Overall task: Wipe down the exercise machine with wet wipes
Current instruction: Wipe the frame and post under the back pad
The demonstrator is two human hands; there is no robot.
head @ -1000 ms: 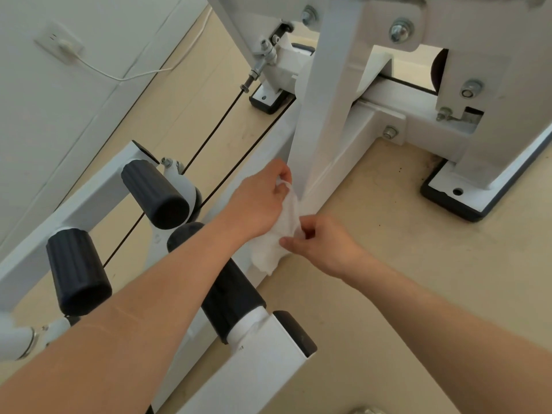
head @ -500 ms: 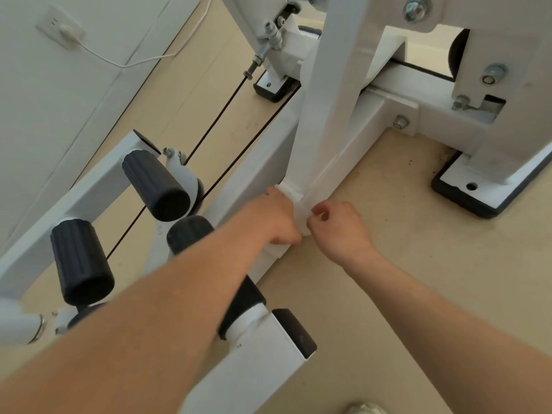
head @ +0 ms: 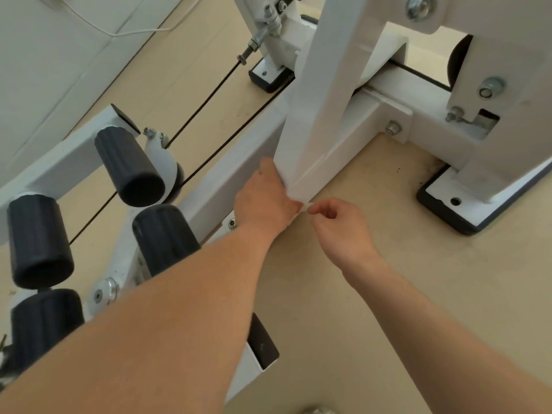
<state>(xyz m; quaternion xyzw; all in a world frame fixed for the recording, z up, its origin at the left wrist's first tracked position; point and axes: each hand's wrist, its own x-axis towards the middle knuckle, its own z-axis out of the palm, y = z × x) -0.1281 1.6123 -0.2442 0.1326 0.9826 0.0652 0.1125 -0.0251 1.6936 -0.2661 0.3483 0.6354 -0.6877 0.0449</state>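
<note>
Change, left hand: a second ago the left hand [head: 265, 198] held the wet wipe [head: 302, 208] bunched up in front of the upright post [head: 322, 100] of the exercise machine [head: 501, 70]. Now it sits at the post's foot, knuckles against the post's left face.
Change, wipe: the broad crumpled sheet is down to a thin white strip between the two hands.
Change, right hand: the right hand [head: 337, 225] has drawn a little to the right, off the post.
Hidden: the left fingertips are tucked behind the post's corner. Most of the wipe lies under that hand, white on white and hard to trace. The lowest foam roller [head: 44, 324] is cut off by the left forearm.
Left hand pose: palm down, knuckles bent, gripping the wipe where the post meets the base rail [head: 236, 177].
Wipe place: at the post's foot, stretched from hand to hand.
Right hand pose: thumb and forefinger pinch the strip's free end, the other fingers loosely curled, over the beige floor [head: 418, 279].
Hands: close but not touching, both clamped on the wipe.
</note>
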